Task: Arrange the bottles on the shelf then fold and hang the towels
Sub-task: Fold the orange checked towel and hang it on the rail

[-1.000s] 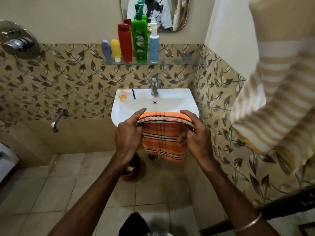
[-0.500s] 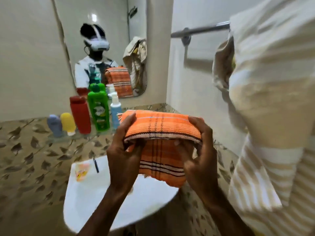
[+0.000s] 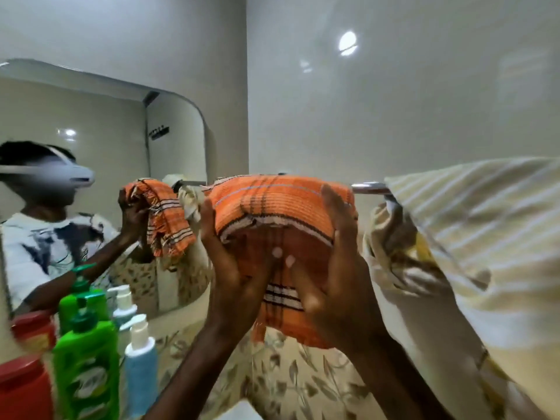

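A folded orange towel (image 3: 272,204) with dark and white stripes is held up against the chrome towel rail (image 3: 368,187) on the right-hand wall. Its top fold lies at rail height, and whether it rests over the rail I cannot tell. My left hand (image 3: 225,262) grips the towel's left side and my right hand (image 3: 330,268) grips its right side. A cream towel with pale stripes (image 3: 472,237) hangs on the rail just right of my right hand. At the lower left stand a red bottle (image 3: 24,386), a green pump bottle (image 3: 86,368) and a blue pump bottle (image 3: 141,365).
A mirror (image 3: 100,183) on the left wall reflects a person holding the orange towel. Leaf-patterned tiles (image 3: 291,374) cover the lower wall. Plain glossy wall (image 3: 394,101) rises above the rail. The image is blurred by motion.
Both hands lifted the orange towel from above the sink up to the towel rail. My view swung upward and to the right; the sink has dropped out of sight.
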Demonstrator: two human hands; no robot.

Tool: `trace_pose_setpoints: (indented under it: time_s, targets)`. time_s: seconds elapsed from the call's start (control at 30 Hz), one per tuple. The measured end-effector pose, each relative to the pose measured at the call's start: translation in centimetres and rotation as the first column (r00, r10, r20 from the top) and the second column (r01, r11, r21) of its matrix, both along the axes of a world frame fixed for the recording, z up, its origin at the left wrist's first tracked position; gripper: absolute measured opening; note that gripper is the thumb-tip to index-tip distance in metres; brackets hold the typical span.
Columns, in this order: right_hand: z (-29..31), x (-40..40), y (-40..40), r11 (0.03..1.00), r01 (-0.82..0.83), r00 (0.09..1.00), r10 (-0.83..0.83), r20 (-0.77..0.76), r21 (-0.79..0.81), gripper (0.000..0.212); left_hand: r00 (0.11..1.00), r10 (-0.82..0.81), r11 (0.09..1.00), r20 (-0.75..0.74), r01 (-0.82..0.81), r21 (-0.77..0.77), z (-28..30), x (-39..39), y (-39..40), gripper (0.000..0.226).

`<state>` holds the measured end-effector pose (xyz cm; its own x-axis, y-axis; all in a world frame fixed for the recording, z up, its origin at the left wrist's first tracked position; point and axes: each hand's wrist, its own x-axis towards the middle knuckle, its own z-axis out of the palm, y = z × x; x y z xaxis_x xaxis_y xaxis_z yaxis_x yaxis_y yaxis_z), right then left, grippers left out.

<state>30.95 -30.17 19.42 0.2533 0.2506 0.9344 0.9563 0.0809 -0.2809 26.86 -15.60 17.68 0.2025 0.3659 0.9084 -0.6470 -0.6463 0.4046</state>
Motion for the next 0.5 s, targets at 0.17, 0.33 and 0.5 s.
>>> trace_pose_setpoints:
  time_s: [0.17,0.33,0.5]
  targets:
    - [5.2,1.8,2.1,0.991,0.132,0.991,-0.132,-0.013,0.027,0.099,0.999,-0.045,0.993,-0.011,0.046,0.108,5.2,4.6,2.0,0.099]
    - [8.7,3.9,4.0,0.912,0.400,0.915,-0.403,-0.023,-0.092,0.109,0.977,-0.076,0.980,-0.198,0.110,0.167,8.8,9.3,3.9,0.110]
    - [11.1,5.7,4.7,0.597,0.703,0.688,-0.708,0.158,-0.388,0.096,0.973,0.050,0.952,-0.224,0.022,0.306,10.0,12.9,5.1,0.089]
